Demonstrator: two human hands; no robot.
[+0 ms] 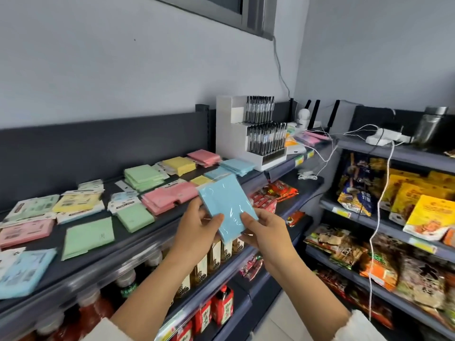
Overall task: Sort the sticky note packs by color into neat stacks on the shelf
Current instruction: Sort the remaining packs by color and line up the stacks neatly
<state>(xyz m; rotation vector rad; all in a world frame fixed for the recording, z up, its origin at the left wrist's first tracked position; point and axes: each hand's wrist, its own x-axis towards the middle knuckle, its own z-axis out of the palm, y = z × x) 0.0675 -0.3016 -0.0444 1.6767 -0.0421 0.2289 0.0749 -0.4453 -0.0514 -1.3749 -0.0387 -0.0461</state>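
Both hands hold one blue sticky note pack [225, 205] in clear wrap, tilted, in front of the shelf's front edge. My left hand [197, 230] grips its lower left edge and my right hand [264, 232] grips its lower right corner. On the dark shelf top [147, 232] lie sticky note packs in loose piles: pink [170, 196], green [142, 177], yellow [181, 165], pink at the back [204, 157], blue [236, 166]. Further left lie single green packs [88, 237], a pink pack [25, 232] and a blue pack [23, 273].
A white pen display [256, 134] full of black pens stands at the shelf's right end. Bottles [216, 254] and red packets fill the shelves below. To the right, another shelf unit holds snack bags [428, 217], with white cables [379, 205] hanging in front.
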